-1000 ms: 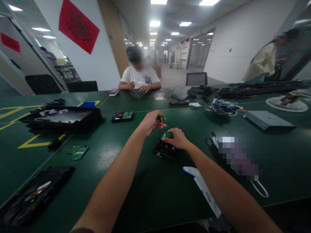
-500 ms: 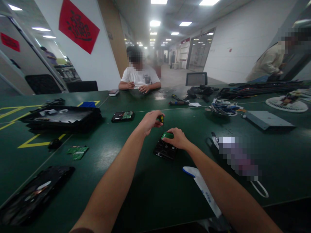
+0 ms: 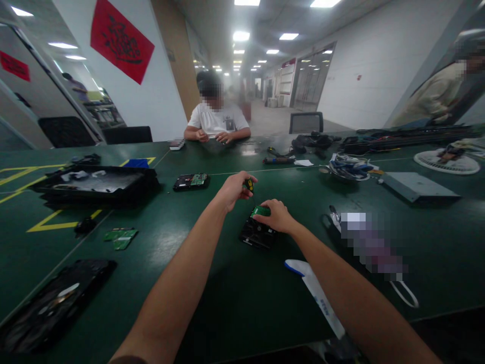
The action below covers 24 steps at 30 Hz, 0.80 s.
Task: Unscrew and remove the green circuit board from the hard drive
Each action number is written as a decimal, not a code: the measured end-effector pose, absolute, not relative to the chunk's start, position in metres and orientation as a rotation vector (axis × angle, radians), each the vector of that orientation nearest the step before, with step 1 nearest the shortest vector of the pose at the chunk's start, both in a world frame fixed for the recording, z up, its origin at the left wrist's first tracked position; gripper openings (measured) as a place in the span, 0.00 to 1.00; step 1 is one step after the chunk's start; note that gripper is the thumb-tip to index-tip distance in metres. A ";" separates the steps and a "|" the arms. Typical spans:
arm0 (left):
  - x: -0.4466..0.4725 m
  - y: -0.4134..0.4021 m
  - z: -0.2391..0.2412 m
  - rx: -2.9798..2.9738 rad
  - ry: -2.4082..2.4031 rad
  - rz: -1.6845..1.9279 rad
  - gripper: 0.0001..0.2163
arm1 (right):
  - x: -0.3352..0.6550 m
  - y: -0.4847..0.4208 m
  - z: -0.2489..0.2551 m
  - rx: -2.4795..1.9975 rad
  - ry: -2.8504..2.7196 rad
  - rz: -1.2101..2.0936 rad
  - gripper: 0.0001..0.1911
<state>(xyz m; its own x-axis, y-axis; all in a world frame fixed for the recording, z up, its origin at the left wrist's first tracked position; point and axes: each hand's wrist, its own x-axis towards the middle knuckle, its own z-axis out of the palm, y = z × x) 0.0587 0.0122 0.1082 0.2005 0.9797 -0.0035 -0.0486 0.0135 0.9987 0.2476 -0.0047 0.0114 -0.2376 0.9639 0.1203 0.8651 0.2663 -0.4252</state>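
A black hard drive [image 3: 256,234] with a green circuit board [image 3: 261,211] on top lies on the dark green table [image 3: 235,293]. My right hand [image 3: 278,216] rests on the drive's far end, fingers closed over the green board. My left hand [image 3: 235,189] hovers just above and to the left of the drive, pinching a small screwdriver with a yellow and black handle [image 3: 249,184]. The screwdriver's tip is hidden.
Another drive [image 3: 191,181] lies further back, a black tray [image 3: 94,183] at the left, loose green boards [image 3: 121,237] and a black panel [image 3: 53,303] near me. A white strap [image 3: 318,301] lies by my right arm. A person sits opposite; another stands at far right.
My left hand turned slightly on the screwdriver and drew its fingers in. My right hand and the drive stayed put. The person at far right moved further right.
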 end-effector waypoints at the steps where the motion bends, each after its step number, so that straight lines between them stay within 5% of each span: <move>1: 0.059 0.012 0.108 1.256 1.022 1.074 0.12 | 0.248 -0.005 0.011 -1.667 -2.185 0.384 0.32; 24: 0.061 0.015 0.105 1.203 1.016 1.104 0.10 | 0.248 -0.005 0.010 -1.669 -2.170 0.386 0.33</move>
